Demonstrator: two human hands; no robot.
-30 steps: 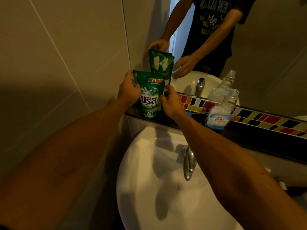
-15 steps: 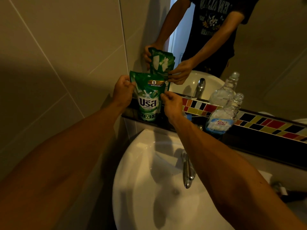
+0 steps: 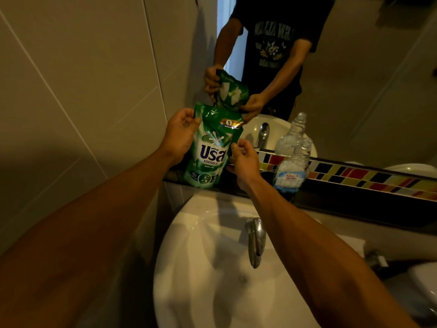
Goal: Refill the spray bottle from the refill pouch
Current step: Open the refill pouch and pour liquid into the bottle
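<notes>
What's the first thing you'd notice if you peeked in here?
The bright green pouch jumps out: it stands on the dark ledge behind the white sink, gripped by the left hand near its top and the right hand at its side. Just right of it stands a clear bottle with no sprayer on, and the mirror behind doubles everything.
</notes>
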